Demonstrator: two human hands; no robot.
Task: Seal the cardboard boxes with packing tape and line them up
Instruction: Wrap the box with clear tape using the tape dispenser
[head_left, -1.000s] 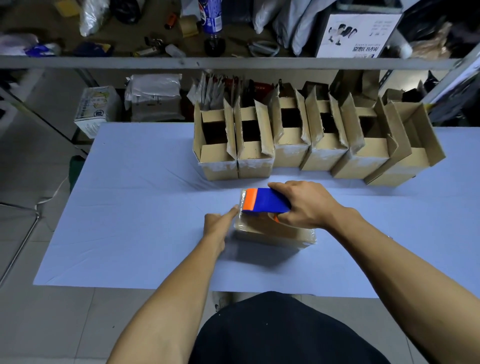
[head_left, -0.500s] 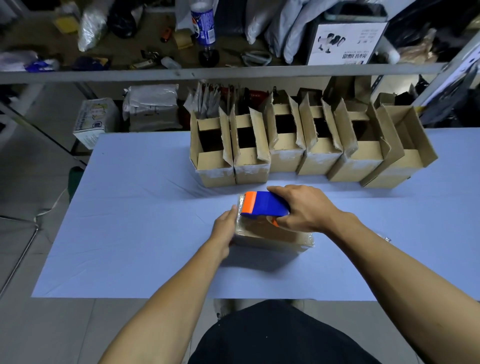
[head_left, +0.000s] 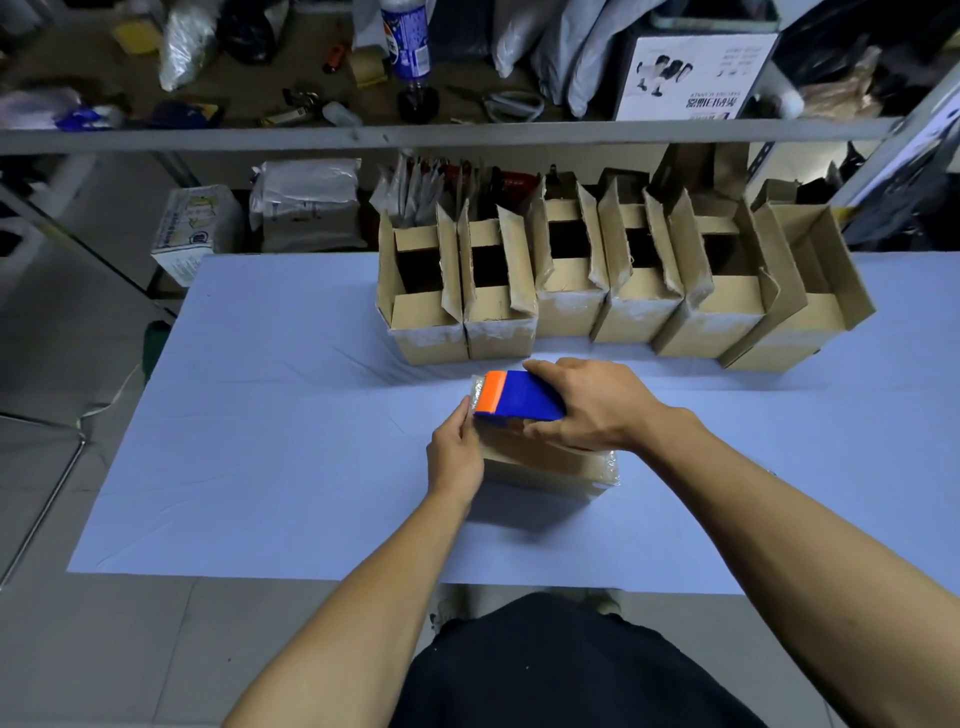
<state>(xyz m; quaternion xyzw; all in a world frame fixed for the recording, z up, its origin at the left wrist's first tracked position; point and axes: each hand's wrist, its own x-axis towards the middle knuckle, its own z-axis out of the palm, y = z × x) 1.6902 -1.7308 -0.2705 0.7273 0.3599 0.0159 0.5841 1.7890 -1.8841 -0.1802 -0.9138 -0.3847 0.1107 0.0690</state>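
The right hand (head_left: 587, 410) is gripping the blue and orange tape dispenser (head_left: 519, 397), its fingers (head_left: 545, 370) curling over the far side of the blue body and the thumb wrapping the near side. The dispenser is sitting on top of the cardboard box (head_left: 550, 465) being sealed, with its orange end pointing away from the right fingers toward the box's left end. Clear tape is shining along the box's top and wrinkling at its right end, just below the right wrist. The left hand (head_left: 456, 452) is pressing against the left end of that box, its fingers lying fairly straight and touching the tape right beside the dispenser's orange tip. The box is lying on the blue-covered table (head_left: 260, 441). Beyond both sets of fingers, a row of open boxes (head_left: 613, 291) is standing side by side with flaps up, the nearest just past the right fingertips. Behind the row, a cluttered shelf (head_left: 415, 136) is running across.
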